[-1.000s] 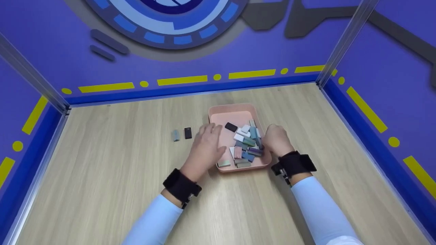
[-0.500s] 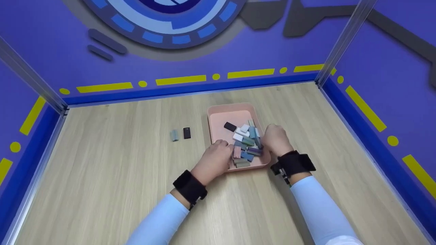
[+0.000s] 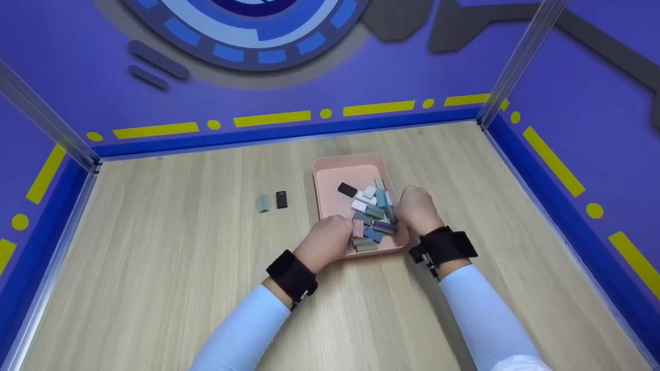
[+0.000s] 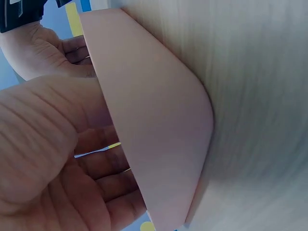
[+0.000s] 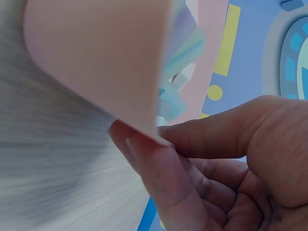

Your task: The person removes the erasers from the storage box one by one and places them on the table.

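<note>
Wood-grain worktop bears a pink tray of blocks. Your left hand has moved to its near-left corner, likely for blocks; grip: cannot tell. Your right hand pinches the tray's right side.

Both arms fwd. L hand: knuckles bent, tips hidden. R hand: thumb + index pinching.

Purple walls with yellow dashes

Looks like a booth-type wkspace: printed purple panels w/ yellow dashes, metal corner posts, wood-grain tbl.
</note>
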Action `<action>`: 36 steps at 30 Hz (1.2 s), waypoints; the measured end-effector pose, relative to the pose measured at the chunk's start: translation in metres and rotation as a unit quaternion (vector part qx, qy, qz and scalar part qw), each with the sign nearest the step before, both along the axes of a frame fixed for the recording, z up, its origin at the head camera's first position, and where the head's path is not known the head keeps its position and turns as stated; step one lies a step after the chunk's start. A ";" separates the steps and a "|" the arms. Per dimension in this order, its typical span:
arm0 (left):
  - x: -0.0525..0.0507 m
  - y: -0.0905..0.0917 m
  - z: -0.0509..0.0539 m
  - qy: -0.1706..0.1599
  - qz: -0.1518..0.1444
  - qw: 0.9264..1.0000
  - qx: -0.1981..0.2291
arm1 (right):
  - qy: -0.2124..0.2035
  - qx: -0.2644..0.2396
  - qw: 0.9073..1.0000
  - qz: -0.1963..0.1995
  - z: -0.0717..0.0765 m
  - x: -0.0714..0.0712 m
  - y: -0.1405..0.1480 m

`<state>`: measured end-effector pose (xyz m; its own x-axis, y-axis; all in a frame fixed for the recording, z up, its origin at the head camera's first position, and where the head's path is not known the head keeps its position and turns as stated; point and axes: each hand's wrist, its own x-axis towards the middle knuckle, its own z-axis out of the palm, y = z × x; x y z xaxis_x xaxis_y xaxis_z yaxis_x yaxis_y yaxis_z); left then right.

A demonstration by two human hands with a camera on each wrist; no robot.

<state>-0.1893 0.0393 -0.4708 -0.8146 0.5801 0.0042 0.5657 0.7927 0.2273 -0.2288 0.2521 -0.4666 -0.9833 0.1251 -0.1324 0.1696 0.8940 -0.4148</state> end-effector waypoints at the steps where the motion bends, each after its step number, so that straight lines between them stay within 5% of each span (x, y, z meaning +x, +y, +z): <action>1: 0.000 0.000 0.001 0.000 0.000 1.000 0.003 | 0.003 0.002 1.000 0.001 0.000 0.000 0.000; 16: 0.002 -0.002 -0.001 0.039 -0.014 0.999 0.006 | 0.004 0.002 1.000 0.001 0.001 -0.001 -0.002; 22: -0.001 -0.008 0.003 0.009 -0.013 0.999 0.045 | 0.013 0.002 1.000 0.006 0.000 0.000 -0.003; 27: -0.008 -0.018 0.013 -0.016 0.011 0.996 0.083 | 0.015 -0.004 1.000 0.005 0.001 0.001 -0.003; 36: -0.029 -0.055 0.036 0.008 0.094 0.983 0.158 | 0.033 0.005 0.999 0.009 -0.002 0.001 0.000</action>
